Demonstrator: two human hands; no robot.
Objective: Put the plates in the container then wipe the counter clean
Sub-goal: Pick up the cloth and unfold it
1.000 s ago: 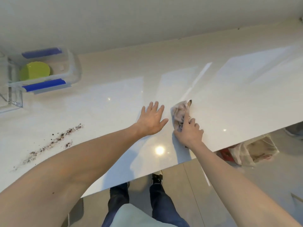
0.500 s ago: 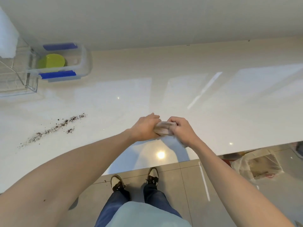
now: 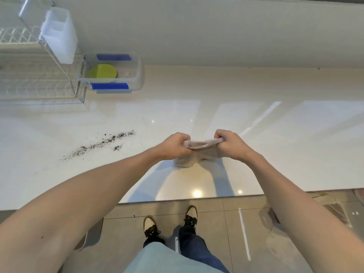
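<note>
A beige cloth [image 3: 201, 149] is stretched between both fists above the white counter [image 3: 275, 144], its lower part hanging down to the surface. My left hand [image 3: 173, 145] grips its left end and my right hand [image 3: 229, 143] grips its right end. A streak of dark crumbs [image 3: 98, 145] lies on the counter left of my hands. At the back left stands a clear container [image 3: 136, 75] with blue clips, and a green plate [image 3: 102, 71] lies inside it.
A wire dish rack [image 3: 39, 79] with a white plastic holder [image 3: 59, 34] stands at the far left beside the container. The counter's front edge runs just below my hands. A plastic bag [image 3: 334, 205] lies on the tiled floor at the right.
My right hand lifted the cloth off the counter, my left hand left the surface and took hold of it, and now both fists have pulled apart, stretching the cloth. The view shifted left.
</note>
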